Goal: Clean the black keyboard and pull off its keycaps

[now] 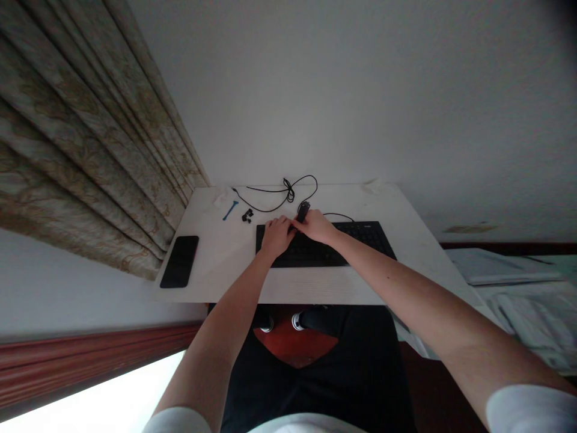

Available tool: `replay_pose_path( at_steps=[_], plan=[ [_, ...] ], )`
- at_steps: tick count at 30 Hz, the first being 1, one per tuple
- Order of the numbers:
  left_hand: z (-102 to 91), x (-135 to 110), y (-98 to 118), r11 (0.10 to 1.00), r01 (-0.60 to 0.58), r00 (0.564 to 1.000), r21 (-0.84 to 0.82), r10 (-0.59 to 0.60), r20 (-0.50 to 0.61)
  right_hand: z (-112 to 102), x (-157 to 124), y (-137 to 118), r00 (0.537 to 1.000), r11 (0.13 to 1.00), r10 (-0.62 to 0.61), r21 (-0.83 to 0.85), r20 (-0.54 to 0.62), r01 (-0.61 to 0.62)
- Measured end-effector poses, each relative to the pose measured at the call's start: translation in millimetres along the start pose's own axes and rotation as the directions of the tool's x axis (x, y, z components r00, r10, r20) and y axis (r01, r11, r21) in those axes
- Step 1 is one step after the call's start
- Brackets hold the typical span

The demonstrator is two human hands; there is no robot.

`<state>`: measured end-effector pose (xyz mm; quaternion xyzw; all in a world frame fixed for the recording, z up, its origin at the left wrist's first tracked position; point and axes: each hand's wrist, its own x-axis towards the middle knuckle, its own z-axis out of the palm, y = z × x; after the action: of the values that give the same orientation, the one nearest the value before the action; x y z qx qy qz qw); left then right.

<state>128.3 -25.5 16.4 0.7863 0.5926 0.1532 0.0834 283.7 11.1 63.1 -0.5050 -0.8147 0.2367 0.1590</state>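
Note:
A black keyboard (pixel 315 257) lies on the white table before me. My left hand (pixel 276 236) rests over its left part, palm down, with the fingers stretched toward the back edge. Close beside it, my right hand (pixel 318 227) is closed around a slim black brush-like tool (pixel 303 210), its dark upper end sticking up past the fingers. The tool's lower end is between the hands and hard to make out. Left of the keyboard lie several small black keycaps (pixel 247 216) in a loose cluster and a thin blue tool (pixel 230 210).
A black cable (pixel 288 191) lies coiled behind the keyboard, near the wall. On the left of the table (pixel 216 252) is a black phone (pixel 179 261). Patterned curtains (pixel 90 132) hang at the left. Pale bundles (pixel 527 313) lie on the right, beyond the table.

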Motion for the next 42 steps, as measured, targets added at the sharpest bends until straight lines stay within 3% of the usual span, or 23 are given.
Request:
replay_pose_path(
  at_steps=[8,11,15,18,21,25,29,34,38,42],
  plan=[
    [0.0,1,-2,0.998,-0.006,1.0,-0.059,0.004,-0.029,-19,19,-21,0.999,0.999,-0.01,0.037,-0.037,0.011],
    [-1.0,0,-2,0.996,-0.012,0.999,-0.088,0.009,-0.042,-18,19,-16,0.998,0.975,0.065,0.211,0.004,-0.064],
    [0.2,0,-4,0.984,0.0,0.996,-0.178,-0.015,-0.083,-20,11,3,0.983,0.834,0.182,0.535,-0.035,-0.135],
    [1.4,2,-8,0.962,0.028,0.993,-0.273,-0.057,-0.099,-25,0,19,0.943,0.693,0.32,0.702,-0.092,-0.167],
    [0.3,3,-11,0.943,0.047,0.993,-0.328,-0.08,-0.09,-24,-17,34,0.906,0.579,0.411,0.797,-0.102,-0.173],
    [-4.5,5,-11,0.965,-0.02,0.999,-0.261,0.01,-0.04,-6,-42,53,0.868,0.505,0.465,0.858,-0.174,-0.099],
    [-8.6,6,-8,0.983,-0.029,0.999,-0.181,0.032,0.01,13,-57,67,0.816,0.483,0.506,0.875,-0.279,-0.001],
    [-12.2,7,-7,0.975,-0.014,1.0,-0.224,0.017,0.014,20,-59,72,0.805,0.506,0.491,0.861,-0.334,0.049],
    [-19.5,5,-15,0.934,0.05,0.996,-0.354,-0.071,-0.048,20,-59,73,0.817,0.513,0.471,0.857,-0.332,0.052],
    [-28.7,1,-35,0.908,0.117,0.965,-0.403,-0.199,-0.169,22,-62,74,0.829,0.535,0.451,0.844,-0.33,0.044]
  ],
)
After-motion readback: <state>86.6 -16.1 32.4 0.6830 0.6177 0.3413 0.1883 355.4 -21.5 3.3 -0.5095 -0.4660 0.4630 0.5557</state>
